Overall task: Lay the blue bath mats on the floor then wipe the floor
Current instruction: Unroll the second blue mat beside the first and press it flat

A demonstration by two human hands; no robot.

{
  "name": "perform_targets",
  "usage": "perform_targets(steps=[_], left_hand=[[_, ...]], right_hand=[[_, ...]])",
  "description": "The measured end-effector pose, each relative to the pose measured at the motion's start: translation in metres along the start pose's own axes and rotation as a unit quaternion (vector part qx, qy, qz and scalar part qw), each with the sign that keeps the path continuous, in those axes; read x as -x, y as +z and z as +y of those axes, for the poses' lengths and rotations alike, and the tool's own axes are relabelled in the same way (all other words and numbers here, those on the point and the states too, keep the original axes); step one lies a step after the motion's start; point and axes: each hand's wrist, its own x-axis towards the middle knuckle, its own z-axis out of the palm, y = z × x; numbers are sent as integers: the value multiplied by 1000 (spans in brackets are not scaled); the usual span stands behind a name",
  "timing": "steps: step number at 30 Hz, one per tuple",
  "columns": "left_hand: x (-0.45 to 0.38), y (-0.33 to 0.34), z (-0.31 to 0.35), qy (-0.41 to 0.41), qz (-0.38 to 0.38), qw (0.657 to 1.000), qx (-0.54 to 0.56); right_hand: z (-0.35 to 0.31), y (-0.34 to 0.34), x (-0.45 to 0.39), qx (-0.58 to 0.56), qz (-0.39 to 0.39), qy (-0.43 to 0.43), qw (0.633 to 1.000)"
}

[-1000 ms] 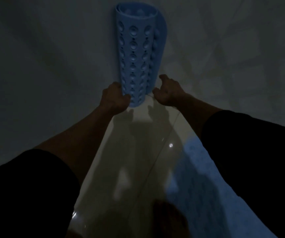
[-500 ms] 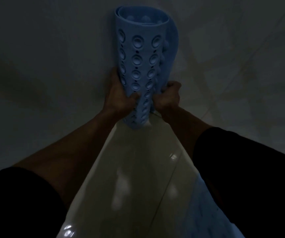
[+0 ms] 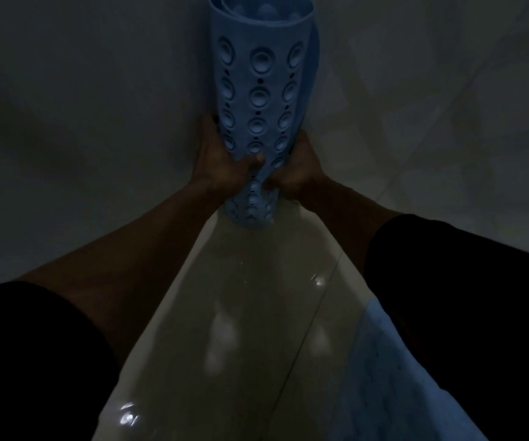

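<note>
Task at an early stage, by my judgement. One blue mat (image 3: 393, 377) appears to lie flat on the glossy floor (image 3: 240, 329) at the lower right, partly hidden by a dark sleeve. The second, a rolled blue bath mat (image 3: 261, 78) with suction cups facing outward, is not yet laid; wiping seems not begun. The left hand (image 3: 221, 163) and right hand (image 3: 298, 170) clench the roll's near end from either side, fingers wrapped into the rubber. The roll extends away from the fingers toward the dim wall (image 3: 81, 106).
</note>
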Motion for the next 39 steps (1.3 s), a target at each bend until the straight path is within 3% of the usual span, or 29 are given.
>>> perform_targets(steps=[3, 8, 16, 21, 28, 39], left_hand=[[3, -4, -1, -5, -21, 999, 40], [23, -8, 33, -38, -18, 997, 68], [55, 21, 103, -32, -88, 991, 91], [95, 74, 161, 0, -113, 981, 157], [166, 172, 247, 49, -212, 949, 228], [269, 283, 293, 12, -281, 935, 217]], right_hand=[[-7, -10, 14, 55, -7, -34, 998], [-21, -41, 45, 19, -2, -58, 998], [-29, -129, 107, -13, 18, -9, 1000], [-35, -204, 181, 22, 72, 28, 997], [-42, -302, 301, 89, 154, 72, 981], [13, -376, 414, 68, 234, 151, 958]])
